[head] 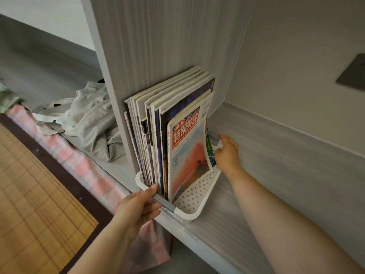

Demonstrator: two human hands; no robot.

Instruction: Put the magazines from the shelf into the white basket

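Note:
A white perforated basket (194, 196) stands on the grey shelf (276, 175), pressed against the shelf's left side panel. Several magazines (158, 119) stand upright inside it, leaning left. The front one is a bowed magazine with a red title block (187, 151). My left hand (138, 208) grips the basket's near rim at the shelf's front edge, thumb on top. My right hand (228, 152) is at the basket's far right side, fingers curled on its rim behind the bowed magazine.
The grey side panel (142, 46) rises directly left of the basket. Left of it lie a crumpled white bag (79, 113) and grey cloth (106, 139). A pink plaid sheet (65, 147) and a woven mat (29, 194) are below. A dark plate (353, 74) sits on the back wall.

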